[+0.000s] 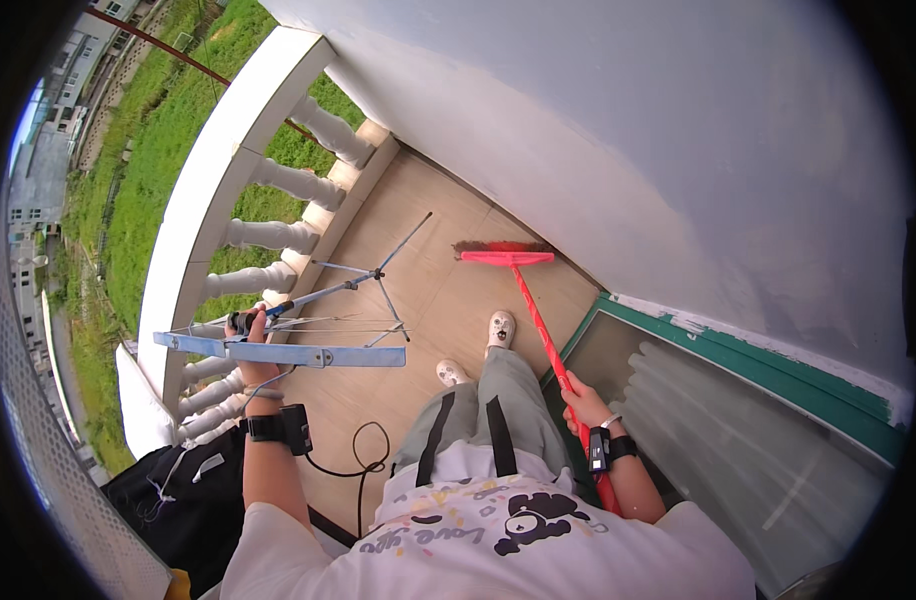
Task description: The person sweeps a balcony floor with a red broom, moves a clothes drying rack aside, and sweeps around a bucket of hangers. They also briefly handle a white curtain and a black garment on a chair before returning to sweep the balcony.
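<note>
My left hand [257, 328] grips the upper part of a blue metal stand [360, 355], which looks like a folding music stand. It is tilted, with its thin legs spread over the tiled floor [443, 307]; whether they touch the tiles I cannot tell. A flat blue bar crosses in front of my left wrist. My right hand [587, 401] is closed around the red handle of a broom [537, 311]. The pink broom head [507, 258] is low over the tiles near the wall, its dark and red bristles pointing away from me.
A white balustrade [225, 172] with grey balusters bounds the left side, grass beyond it. A plain wall [578, 135] rises ahead and to the right. A green-framed glass panel [698, 420] is at my right. Black fabric [180, 495] lies lower left, and a black cable [362, 471] hangs from my left wrist device.
</note>
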### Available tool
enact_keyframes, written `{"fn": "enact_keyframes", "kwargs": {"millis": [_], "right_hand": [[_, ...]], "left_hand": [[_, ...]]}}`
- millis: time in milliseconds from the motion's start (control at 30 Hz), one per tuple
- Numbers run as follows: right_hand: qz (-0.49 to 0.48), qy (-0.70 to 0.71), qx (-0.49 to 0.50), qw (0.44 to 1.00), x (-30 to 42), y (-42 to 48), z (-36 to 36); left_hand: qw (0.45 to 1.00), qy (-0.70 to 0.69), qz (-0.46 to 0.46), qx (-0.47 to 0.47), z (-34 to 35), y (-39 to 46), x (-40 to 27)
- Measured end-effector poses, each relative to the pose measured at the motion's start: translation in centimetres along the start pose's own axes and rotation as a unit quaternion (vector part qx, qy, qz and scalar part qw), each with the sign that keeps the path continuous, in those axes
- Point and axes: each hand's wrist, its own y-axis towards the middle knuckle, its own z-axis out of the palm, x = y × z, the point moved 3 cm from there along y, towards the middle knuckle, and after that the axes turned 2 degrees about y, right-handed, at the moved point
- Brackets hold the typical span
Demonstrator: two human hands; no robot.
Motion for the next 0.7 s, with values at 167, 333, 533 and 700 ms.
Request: {"fn": "enact_keyframes", "kwargs": {"millis": [167, 333, 533, 700], "right_hand": [[0.046, 0.064, -0.011, 0.997, -0.4, 3.9, -0.1], [0.026, -0.078, 0.001, 0.997, -6.1, 3.0, -0.9], [-0.055, -0.168, -0.014, 0.984, -7.8, 1.2, -1.2], [-0.024, -0.108, -0.051, 0.993, -3.8, 0.1, 1.4]], "left_hand": [[0.997, -0.052, -0.035, 0.035, 7.4, 4.4, -3.3], [0.998, 0.027, 0.028, 0.042, 10.6, 9.5, -2.8], [0.997, 0.048, 0.036, 0.048, 14.8, 12.8, -3.1], [0.993, 0.085, 0.030, 0.079, 18.7, 15.7, -4.1]]}}
